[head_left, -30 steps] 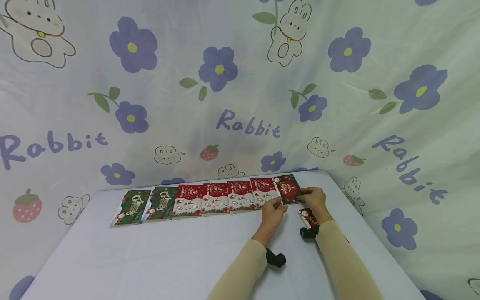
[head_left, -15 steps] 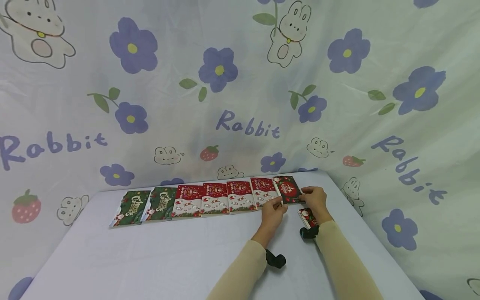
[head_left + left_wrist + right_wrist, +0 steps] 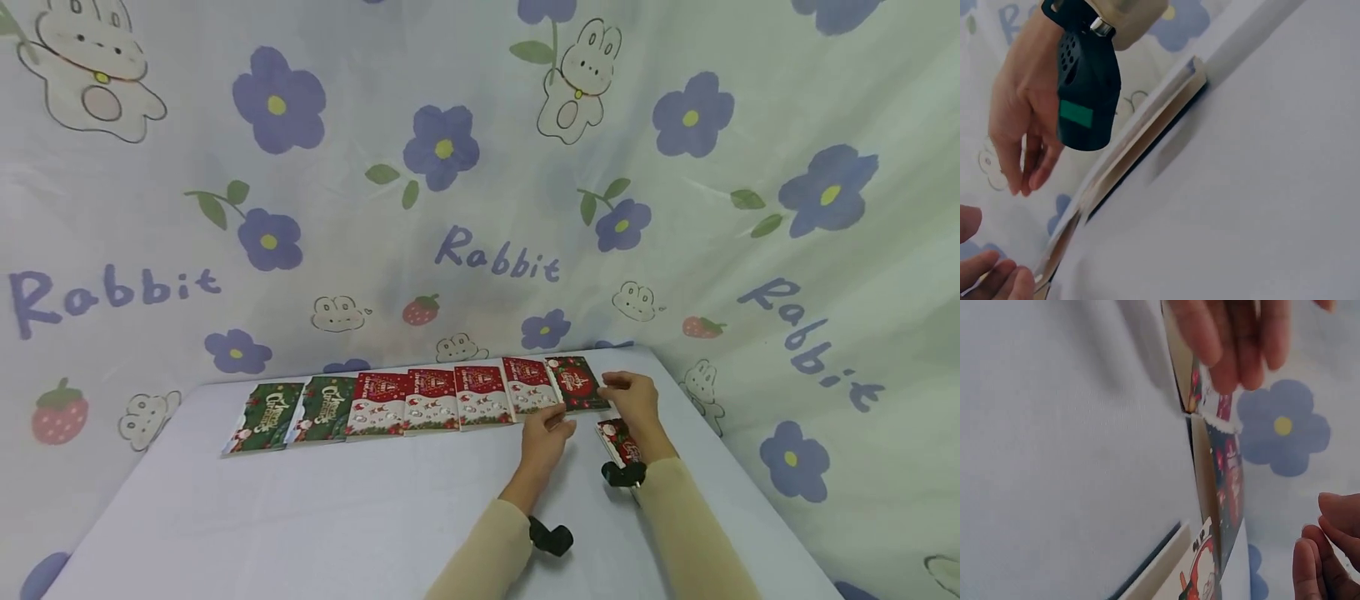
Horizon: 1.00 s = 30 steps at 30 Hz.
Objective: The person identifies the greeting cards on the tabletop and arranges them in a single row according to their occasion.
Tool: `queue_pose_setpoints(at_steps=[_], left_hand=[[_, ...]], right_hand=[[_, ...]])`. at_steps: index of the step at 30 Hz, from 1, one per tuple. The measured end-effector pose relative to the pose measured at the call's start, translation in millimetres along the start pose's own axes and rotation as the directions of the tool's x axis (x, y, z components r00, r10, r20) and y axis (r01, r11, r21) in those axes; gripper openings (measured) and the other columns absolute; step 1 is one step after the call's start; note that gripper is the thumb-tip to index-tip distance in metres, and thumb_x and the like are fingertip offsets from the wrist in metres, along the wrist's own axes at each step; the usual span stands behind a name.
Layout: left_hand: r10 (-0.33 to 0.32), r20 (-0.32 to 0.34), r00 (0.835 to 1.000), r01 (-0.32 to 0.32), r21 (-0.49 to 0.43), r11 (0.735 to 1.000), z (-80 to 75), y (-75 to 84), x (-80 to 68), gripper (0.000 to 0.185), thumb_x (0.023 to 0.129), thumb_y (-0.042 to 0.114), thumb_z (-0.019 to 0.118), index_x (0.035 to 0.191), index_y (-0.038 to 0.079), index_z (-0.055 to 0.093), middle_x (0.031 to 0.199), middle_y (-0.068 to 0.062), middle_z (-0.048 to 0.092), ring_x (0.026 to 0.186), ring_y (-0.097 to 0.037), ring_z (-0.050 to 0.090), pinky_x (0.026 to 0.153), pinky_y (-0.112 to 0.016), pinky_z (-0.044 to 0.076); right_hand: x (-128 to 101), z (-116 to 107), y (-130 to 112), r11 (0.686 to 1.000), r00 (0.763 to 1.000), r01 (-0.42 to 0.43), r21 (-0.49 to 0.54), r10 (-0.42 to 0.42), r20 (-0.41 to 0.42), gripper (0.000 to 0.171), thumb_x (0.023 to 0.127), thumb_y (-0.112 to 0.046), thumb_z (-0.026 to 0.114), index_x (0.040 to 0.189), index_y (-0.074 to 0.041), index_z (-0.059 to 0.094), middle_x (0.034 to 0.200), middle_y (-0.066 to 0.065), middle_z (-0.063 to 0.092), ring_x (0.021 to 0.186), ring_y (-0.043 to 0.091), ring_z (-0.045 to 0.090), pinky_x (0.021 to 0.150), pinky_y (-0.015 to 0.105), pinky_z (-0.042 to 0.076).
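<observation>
My left hand (image 3: 546, 446) hovers by the near edge of a red-and-white Christmas booklet (image 3: 529, 387), its fingers loosely bent and holding nothing. Just right of that, a dark green Christmas booklet with a red circle (image 3: 576, 383) lies at the row's right end. My right hand (image 3: 636, 408) is beside its right edge, thumb and fingers apart. In the right wrist view, right-hand fingers (image 3: 1329, 556) stand clear of the dark booklet (image 3: 1230, 487). A further dark booklet with a Santa (image 3: 618, 440) lies under the right wrist, partly hidden.
Several red-and-white booklets (image 3: 431, 400) and two green ones (image 3: 272, 417) continue the row leftward along the back of the white table (image 3: 300, 525). Behind it hangs a flowered rabbit-print curtain (image 3: 337, 225). Black wrist cameras (image 3: 551, 536) hang below both wrists.
Both hands have come slightly away from the dark booklet at the row's end; it stays in place. The head view has shifted a little.
</observation>
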<state>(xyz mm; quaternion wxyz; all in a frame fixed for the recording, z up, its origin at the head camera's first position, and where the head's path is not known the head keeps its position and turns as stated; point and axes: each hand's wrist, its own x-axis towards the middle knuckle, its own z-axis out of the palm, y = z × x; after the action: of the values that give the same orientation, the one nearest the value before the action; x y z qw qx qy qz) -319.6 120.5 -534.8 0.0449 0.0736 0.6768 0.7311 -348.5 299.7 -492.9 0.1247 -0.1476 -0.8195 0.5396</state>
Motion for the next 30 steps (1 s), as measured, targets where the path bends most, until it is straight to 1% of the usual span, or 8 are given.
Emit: queue_pose_setpoints(at_steps=[4,6,13,18,21,23,27,30], left_hand=[[-0.031,-0.004,1.0,0.031,-0.006,1.0,-0.9,-2.8,-11.1,0.042,0.099,0.007,0.069,0.137,-0.009,0.063,0.142,-0.023,0.061,0.133,-0.036,0.059,0.103,-0.038,0.054],[-0.029,0.0,1.0,0.029,-0.015,0.999,-1.3,-3.1,-15.4,0.042,0.098,0.007,0.07,0.136,-0.009,0.063,0.14,-0.024,0.062,0.132,-0.036,0.06,0.104,-0.038,0.054],[-0.023,0.031,0.999,0.024,-0.022,0.999,-2.7,1.4,-26.7,0.041,0.099,0.005,0.069,0.136,-0.01,0.061,0.14,-0.024,0.063,0.131,-0.034,0.061,0.106,-0.038,0.053],[-0.019,0.05,0.999,0.019,-0.014,1.0,0.2,-1.3,-29.1,0.041,0.098,0.006,0.07,0.135,-0.009,0.063,0.137,-0.022,0.064,0.129,-0.032,0.062,0.105,-0.037,0.053],[-0.007,0.061,0.998,0.008,-0.015,1.0,3.7,-2.6,-29.3,0.041,0.099,0.007,0.07,0.135,-0.009,0.063,0.137,-0.023,0.064,0.129,-0.032,0.062,0.104,-0.037,0.054],[-0.004,0.073,0.997,0.005,-0.017,1.0,6.2,-2.5,-29.2,0.041,0.099,0.007,0.07,0.136,-0.009,0.063,0.138,-0.024,0.064,0.129,-0.033,0.062,0.105,-0.037,0.053],[-0.02,0.093,0.995,0.023,-0.021,1.0,11.0,-1.3,-29.6,0.041,0.1,0.008,0.069,0.138,-0.008,0.062,0.139,-0.023,0.063,0.131,-0.032,0.06,0.106,-0.038,0.053],[-0.039,0.101,0.994,0.041,-0.017,0.999,14.5,-0.3,-30.3,0.042,0.1,0.009,0.069,0.139,-0.006,0.062,0.139,-0.021,0.063,0.132,-0.032,0.06,0.107,-0.038,0.052]], right_hand=[[-11.9,-1.6,-1.4,0.999,1.0,-0.011,0.041,0.012,-0.006,0.037,0.096,-0.006,0.074,0.131,0.006,0.069,0.131,0.024,0.067,0.118,0.035,0.061,0.1,0.045,0.052],[-16.8,-2.2,-2.5,0.998,1.0,-0.019,0.054,0.02,-0.015,0.036,0.097,-0.007,0.074,0.131,0.005,0.069,0.13,0.023,0.068,0.117,0.034,0.061,0.1,0.044,0.052],[-29.6,-7.5,-6.1,0.996,0.999,-0.042,0.081,0.042,-0.005,0.036,0.099,-0.009,0.072,0.133,0.003,0.068,0.134,0.021,0.065,0.119,0.032,0.059,0.106,0.046,0.048],[-34.8,-16.3,-5.6,0.997,0.999,-0.037,0.072,0.036,0.003,0.034,0.1,-0.009,0.071,0.132,0.002,0.069,0.133,0.024,0.065,0.117,0.032,0.059,0.102,0.047,0.049],[-34.5,-20.5,-3.2,0.998,0.999,-0.029,0.047,0.03,-0.014,0.034,0.1,-0.007,0.071,0.132,0.003,0.069,0.133,0.025,0.066,0.119,0.034,0.06,0.104,0.048,0.048],[-33.2,-22.6,-1.1,0.999,0.999,-0.03,0.027,0.031,-0.03,0.034,0.099,-0.006,0.072,0.132,0.004,0.069,0.131,0.024,0.067,0.119,0.035,0.061,0.101,0.046,0.05],[-30.8,-26.5,3.0,0.999,0.998,-0.037,0.02,0.038,-0.046,0.035,0.098,-0.006,0.073,0.132,0.004,0.069,0.13,0.024,0.068,0.117,0.034,0.064,0.093,0.04,0.051],[-29.5,-29.4,5.8,0.999,0.998,-0.039,0.032,0.041,-0.05,0.035,0.099,-0.007,0.073,0.132,0.004,0.069,0.131,0.024,0.068,0.117,0.033,0.064,0.096,0.04,0.052]])
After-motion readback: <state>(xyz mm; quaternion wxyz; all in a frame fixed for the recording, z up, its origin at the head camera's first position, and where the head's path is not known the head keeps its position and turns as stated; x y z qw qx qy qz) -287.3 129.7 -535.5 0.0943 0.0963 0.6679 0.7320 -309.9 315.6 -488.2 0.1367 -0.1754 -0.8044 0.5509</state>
